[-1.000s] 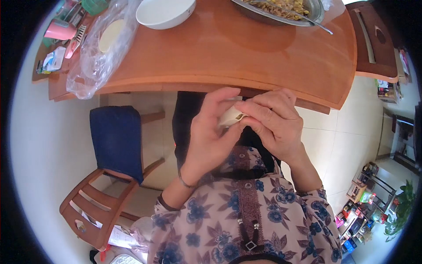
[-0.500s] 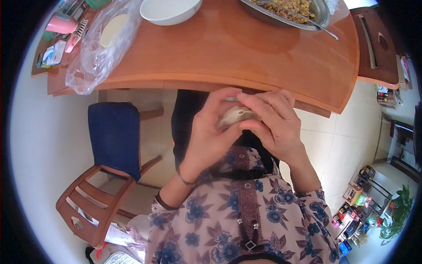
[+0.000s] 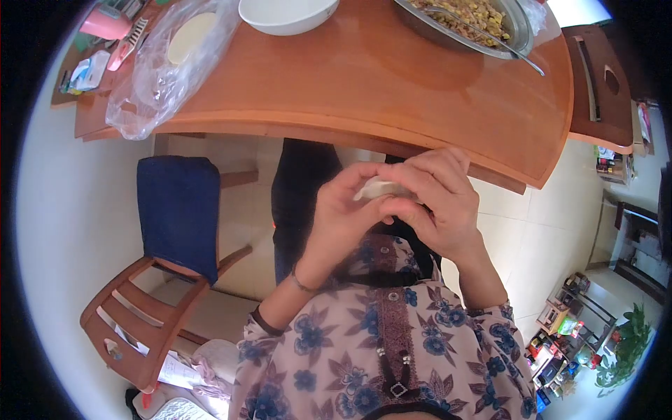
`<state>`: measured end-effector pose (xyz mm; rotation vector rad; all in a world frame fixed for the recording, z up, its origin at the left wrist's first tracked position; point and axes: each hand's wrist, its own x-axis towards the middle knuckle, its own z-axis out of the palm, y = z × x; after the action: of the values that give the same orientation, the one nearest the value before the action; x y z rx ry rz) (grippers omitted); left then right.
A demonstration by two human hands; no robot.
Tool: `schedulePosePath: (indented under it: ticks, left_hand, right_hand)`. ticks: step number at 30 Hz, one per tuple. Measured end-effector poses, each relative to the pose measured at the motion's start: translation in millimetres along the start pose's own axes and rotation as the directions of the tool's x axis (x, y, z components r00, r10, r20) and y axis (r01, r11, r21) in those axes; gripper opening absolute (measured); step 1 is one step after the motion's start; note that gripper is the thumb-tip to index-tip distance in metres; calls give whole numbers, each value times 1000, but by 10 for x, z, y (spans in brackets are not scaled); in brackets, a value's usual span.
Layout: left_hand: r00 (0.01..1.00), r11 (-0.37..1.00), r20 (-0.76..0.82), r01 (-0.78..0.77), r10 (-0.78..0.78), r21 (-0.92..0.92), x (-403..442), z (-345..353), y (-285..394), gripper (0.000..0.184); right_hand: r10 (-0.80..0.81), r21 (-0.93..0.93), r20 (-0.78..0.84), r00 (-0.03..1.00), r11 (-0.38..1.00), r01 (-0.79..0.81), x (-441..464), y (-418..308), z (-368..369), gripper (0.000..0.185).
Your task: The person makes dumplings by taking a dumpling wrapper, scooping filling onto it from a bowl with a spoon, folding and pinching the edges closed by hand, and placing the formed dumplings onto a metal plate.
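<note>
A pale dough dumpling is held between my two hands in front of my body, just off the table's near edge. My left hand curls around its left side, thumb and fingers closed on it. From the right, my right hand pinches its upper edge between thumb and fingers. Much of the dumpling is hidden behind the fingers. Farther off on the table, round dough wrappers lie in a clear plastic bag. A metal basin holds a chopped yellow-and-brown filling, with a spoon resting in it.
A white bowl stands on the wooden table between bag and basin. Small household items, including a pink-handled brush, crowd the left end. One chair with a blue cover is at left, another wooden chair at right.
Both hands have stayed together on the dumpling, which now shows less between the fingers; its opening is no longer visible. The view has shifted slightly, moving the bowl and basin rightward in the picture.
</note>
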<state>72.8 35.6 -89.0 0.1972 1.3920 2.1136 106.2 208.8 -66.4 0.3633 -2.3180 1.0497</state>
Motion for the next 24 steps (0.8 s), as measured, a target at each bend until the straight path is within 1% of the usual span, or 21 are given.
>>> schedulePosePath:
  ticks: [1,2,4,5,7,8,10,11,13,14,16,17,19,20,22,23,24]
  left_hand:
    - [999,1000,-31,-18,19,16,-9,19,15,32]
    - [999,1000,-34,-20,20,13,-16,26,25,32]
    - [993,978,18,-116,115,175,-28,37,38,32]
    - [993,978,16,-117,116,173,-26,27,44,32]
    - [996,938,38,-93,85,335,-17,-2,59,31]
    - [996,938,34,-94,87,333,-17,-11,36,31]
    - [999,989,14,-43,41,144,-6,-20,-25,30]
    - [999,989,10,-47,47,140,-13,-5,-32,30]
    - [1000,998,-15,-18,17,-53,-35,28,-38,31]
    - [1000,998,-20,-24,22,-57,-30,25,-47,31]
    - [995,994,10,-96,97,-50,-25,25,-75,32]
    - [995,994,9,-98,98,-55,-25,46,-72,32]
    - [988,988,-10,-157,157,8,-21,88,-52,30]
    - [987,987,-10,-159,159,5,-24,64,-52,30]
    - [999,985,43,-32,25,169,-40,-18,-64,29]
    - [999,985,40,-33,27,167,-44,-19,-89,29]
    - [999,996,44,-34,31,80,-39,-13,-123,27]
  right_hand:
    - [33,26,7,999,999,-33,34,-40,-19,29]
    - [31,26,12,999,999,-32,40,-46,-22,29]
    - [60,40,49,997,997,-62,47,-52,-29,28]
    - [58,40,52,997,997,-60,33,-26,-22,28]
    - [-22,39,87,996,999,19,-10,52,5,25]
    - [-25,41,91,995,999,21,-16,53,16,25]
    - [-18,-5,104,994,1000,19,-9,48,31,24]
    - [-25,-4,110,994,1000,25,-21,52,35,24]
    - [19,30,76,997,999,-21,-44,50,38,25]
    - [13,32,82,997,999,-15,-33,24,25,25]
    - [120,43,101,988,991,-125,42,-69,-36,23]
    - [119,40,105,987,992,-124,78,-97,-49,23]
    - [124,71,160,979,988,-137,138,-126,-55,20]
    - [123,68,161,979,988,-135,127,-92,-53,20]
    - [54,29,216,975,998,-61,66,4,-28,17]
    - [51,30,219,974,998,-59,55,3,-13,17]
    - [59,-6,212,976,998,-59,49,-2,2,17]
